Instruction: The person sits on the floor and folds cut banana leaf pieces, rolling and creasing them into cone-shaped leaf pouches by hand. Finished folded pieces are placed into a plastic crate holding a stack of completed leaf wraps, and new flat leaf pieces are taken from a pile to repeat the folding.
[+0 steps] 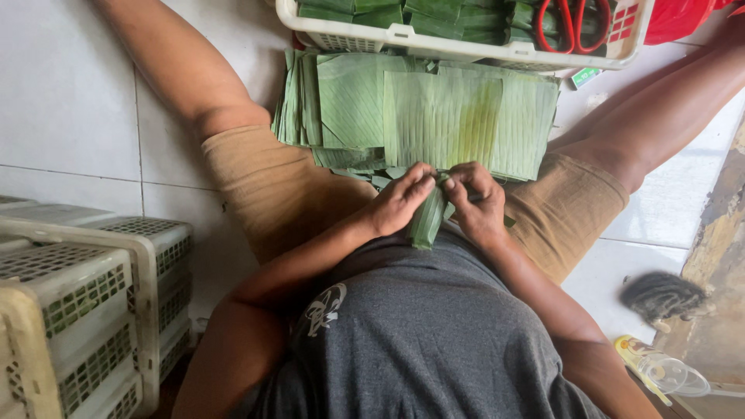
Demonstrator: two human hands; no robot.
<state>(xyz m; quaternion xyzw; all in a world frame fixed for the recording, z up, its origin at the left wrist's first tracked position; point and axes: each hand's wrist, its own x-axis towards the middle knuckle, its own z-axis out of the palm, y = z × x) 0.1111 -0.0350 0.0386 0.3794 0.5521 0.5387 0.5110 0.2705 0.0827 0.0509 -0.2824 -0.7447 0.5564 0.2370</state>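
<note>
Head view, looking down at a seated person's lap. The folded leaf packet (pixel 427 221), a narrow green banana-leaf roll, is pinched between both hands just above the grey shirt (pixel 419 326). Its long axis runs nearly upright in the picture, tilted slightly, with the lower tip pointing toward the shirt and the upper end hidden under the fingertips. The left hand (pixel 400 200) lies to the packet's left, fingers curled narrowly over its upper end, thumb side against the leaf. The right hand (pixel 477 203) lies to the packet's right, likewise closed narrowly on the upper end, so that the fingertips of the two hands almost meet over the packet. Neither hand is clearly nearer; both touch it.

Relative to the packet: the stack of cut leaf sheets (pixel 434 116) lies just beyond it, spread flat between the thighs on the tiled floor (pixel 70 101), its near edge touching or just under the fingertips. Beyond the stack stands a white plastic basket (pixel 403 35) holding more folded leaves and red-handled scissors (pixel 570 23). Well to the packet's left are stacked white crates (pixel 85 302); to its lower right, near the right elbow, are a dark brush (pixel 660 295) and a clear plastic bottle (pixel 660 371).
</note>
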